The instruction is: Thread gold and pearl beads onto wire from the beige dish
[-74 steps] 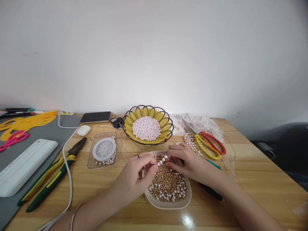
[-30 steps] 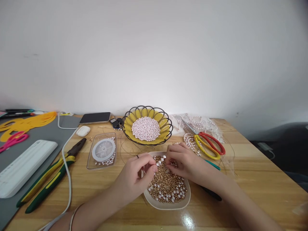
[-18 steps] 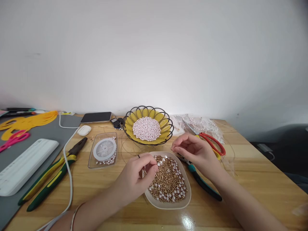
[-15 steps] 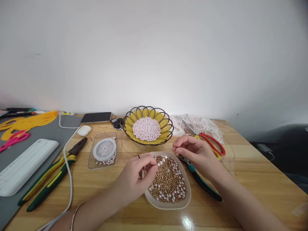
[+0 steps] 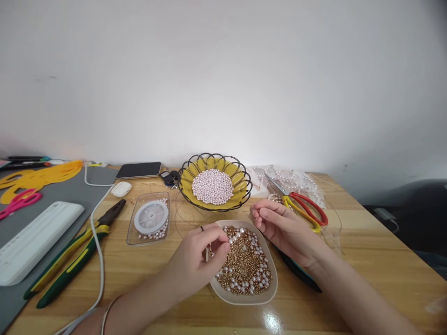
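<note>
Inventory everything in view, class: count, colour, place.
Dish: one, beige, front
Beads: many, gold and white, in dish
Strand: one, white, over dish
Basket: one, yellow-black, behind dish
Pearls: many, pinkish, in basket
Box: one, transparent, left
Spool: one, white, in box
Scissors: two, red-yellow right, pink left
Pliers: two, green-yellow left, dark right
Phone: one, black, back
Case: one, white, by phone
Block: one, white, left
Strips: several, orange, left
Mat: one, grey, left
Bagged beads: many, pale, back right
Table: one, brown, beneath
Wall: one, pale, behind
Left hand: one, black-ringed, over dish
Right hand: one, beside dish
</note>
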{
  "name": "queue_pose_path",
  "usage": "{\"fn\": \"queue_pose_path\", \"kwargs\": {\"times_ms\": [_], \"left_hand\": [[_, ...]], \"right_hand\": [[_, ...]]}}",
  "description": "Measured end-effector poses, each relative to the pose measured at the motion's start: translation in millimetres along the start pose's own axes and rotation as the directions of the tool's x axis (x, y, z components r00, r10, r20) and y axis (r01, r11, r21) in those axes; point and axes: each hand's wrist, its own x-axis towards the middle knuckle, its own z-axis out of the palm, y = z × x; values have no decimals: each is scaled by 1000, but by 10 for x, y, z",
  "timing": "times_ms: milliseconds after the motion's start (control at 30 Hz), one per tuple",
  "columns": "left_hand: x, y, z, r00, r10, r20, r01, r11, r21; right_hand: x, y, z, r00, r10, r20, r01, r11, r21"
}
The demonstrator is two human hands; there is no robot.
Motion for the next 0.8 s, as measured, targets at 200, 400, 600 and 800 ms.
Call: {"fn": "queue_pose_path", "kwargs": {"times_ms": [200,400,600,800], "left_hand": [[-12,-4,2,1000,16,4,-16,1000,9],[-3,-6,3,1000,23,4,-23,1000,17],[7,-4,0,1000,26,1,-26,999,22],[-1,24,-2,1000,15,-1,-15,1000,11]], "right_hand": [[-6,-29,39,998,51,29,-53,997,64],[-12,-38,43,998,62,15,-63,998,32],[-8,-17,-14,998,48,38,-47,999,-23],[1,-12,-1,998,58,34,-58,998,18]]}}
